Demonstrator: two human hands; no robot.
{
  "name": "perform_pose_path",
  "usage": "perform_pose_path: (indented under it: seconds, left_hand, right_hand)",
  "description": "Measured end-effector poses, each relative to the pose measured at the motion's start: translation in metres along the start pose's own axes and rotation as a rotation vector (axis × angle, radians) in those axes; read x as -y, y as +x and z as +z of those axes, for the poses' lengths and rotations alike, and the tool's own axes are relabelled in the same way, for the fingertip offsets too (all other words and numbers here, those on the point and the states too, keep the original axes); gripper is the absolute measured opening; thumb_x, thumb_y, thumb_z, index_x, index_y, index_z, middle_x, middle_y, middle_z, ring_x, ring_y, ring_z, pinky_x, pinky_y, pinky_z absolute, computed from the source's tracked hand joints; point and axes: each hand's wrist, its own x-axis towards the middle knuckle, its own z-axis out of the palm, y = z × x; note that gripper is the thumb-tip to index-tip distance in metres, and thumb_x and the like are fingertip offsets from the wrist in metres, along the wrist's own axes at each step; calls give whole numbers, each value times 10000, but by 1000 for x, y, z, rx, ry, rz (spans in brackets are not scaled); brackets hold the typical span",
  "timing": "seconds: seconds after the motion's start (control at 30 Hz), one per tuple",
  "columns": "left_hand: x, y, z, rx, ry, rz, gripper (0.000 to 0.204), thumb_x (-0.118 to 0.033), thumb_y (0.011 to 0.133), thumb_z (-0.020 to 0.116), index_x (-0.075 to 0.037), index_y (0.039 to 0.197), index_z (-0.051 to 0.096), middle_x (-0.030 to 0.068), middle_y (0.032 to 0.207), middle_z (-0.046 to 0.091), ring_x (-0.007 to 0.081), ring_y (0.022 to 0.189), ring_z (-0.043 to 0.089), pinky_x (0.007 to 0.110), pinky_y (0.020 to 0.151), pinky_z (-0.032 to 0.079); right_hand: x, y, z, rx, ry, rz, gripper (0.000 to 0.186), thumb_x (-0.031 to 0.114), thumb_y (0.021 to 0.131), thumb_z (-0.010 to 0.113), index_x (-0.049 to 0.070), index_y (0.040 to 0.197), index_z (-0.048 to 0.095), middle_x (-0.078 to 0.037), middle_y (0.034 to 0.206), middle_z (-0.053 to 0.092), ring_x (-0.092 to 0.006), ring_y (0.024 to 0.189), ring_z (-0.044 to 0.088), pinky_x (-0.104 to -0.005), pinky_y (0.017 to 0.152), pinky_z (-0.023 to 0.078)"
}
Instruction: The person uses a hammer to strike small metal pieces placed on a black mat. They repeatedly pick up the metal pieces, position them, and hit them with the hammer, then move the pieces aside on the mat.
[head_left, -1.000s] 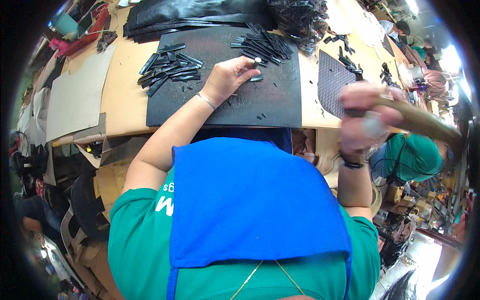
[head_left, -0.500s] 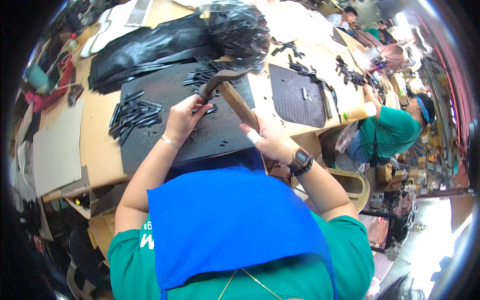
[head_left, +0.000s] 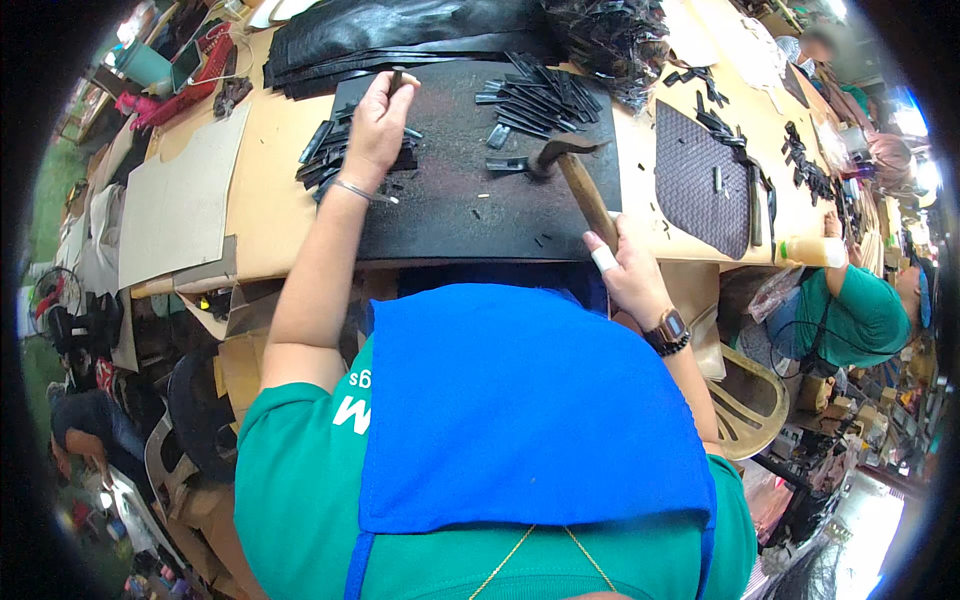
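Note:
My right hand [head_left: 634, 275], a white wrap on one finger, grips the wooden handle of a hammer [head_left: 588, 198]. The hammer's dark curved head sits over a black mat [head_left: 440, 220], right beside a single short black strip [head_left: 507, 164]. Farther left, my left hand [head_left: 378, 128] is closed with a small dark piece [head_left: 398, 74] showing at the fingertips; its kind is unclear. Under and around that wrist lies a pile of short black strips [head_left: 325, 150]. Another heap of strips [head_left: 535, 100] lies at the mat's far right.
Black sheets [head_left: 400, 40] and a shiny black plastic bundle [head_left: 615, 45] lie at the far side. To the right are a woven dark panel [head_left: 700, 180] and a co-worker in a green shirt [head_left: 868, 315]. Pale board [head_left: 190, 195] lies at left; a chair [head_left: 750, 405] stands at right.
My left hand has moved away from the hammer head to the left, over the near strip pile. The hammer stays in my right hand. The whole view has shifted.

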Motion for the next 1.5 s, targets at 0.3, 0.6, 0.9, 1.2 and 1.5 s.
perform_pose_path:
  seconds: [0.3, 0.6, 0.9, 1.2, 1.5]
  left_hand:
    - [-11, -1, -43, 471, 867, 143, 228, -217, 904, 666, -73, 1080, 685, 67, 1107, 646, 278, 1027, 643, 353, 893, 511]
    - [-32, -4, -30, 279, 606, 79, 226, -187, 895, 714, -22, 1038, 657, 48, 940, 693, 145, 841, 645, 288, 766, 506]
    - [-38, -30, 75, 560, 337, -12, 260, -226, 875, 735, -1, 995, 685, 102, 928, 708, 165, 901, 664, 304, 798, 509]
    - [-5, -19, 70, 295, -264, -104, 237, -160, 1001, 575, 2, 1168, 618, 23, 1020, 668, 98, 908, 610, 242, 847, 485]
    - [-16, -33, 75, 196, -140, -38, 209, -158, 916, 717, -32, 1074, 662, 34, 995, 711, 85, 894, 651, 226, 788, 526]
  right_hand:
    - [3, 11, 0, 161, -88, -24, 339, 297, 962, 599, 39, 1167, 521, -273, 882, 658, -462, 867, 648, -489, 753, 511]
    - [-15, 48, 6, -15, 18, -23, 351, 304, 958, 616, 21, 1151, 540, -252, 878, 653, -424, 850, 651, -454, 743, 506]
    - [-14, -34, -25, 165, -97, 11, 365, 275, 943, 636, 13, 1171, 525, -263, 855, 643, -433, 814, 643, -472, 710, 502]
    - [-49, -48, -4, 2, 147, 177, 406, 314, 962, 626, -45, 1108, 504, -269, 814, 665, -392, 770, 679, -420, 688, 509]
    - [-27, -44, -10, 116, 149, 410, 415, 311, 965, 619, -53, 1122, 498, -287, 890, 671, -395, 834, 683, -428, 736, 512]
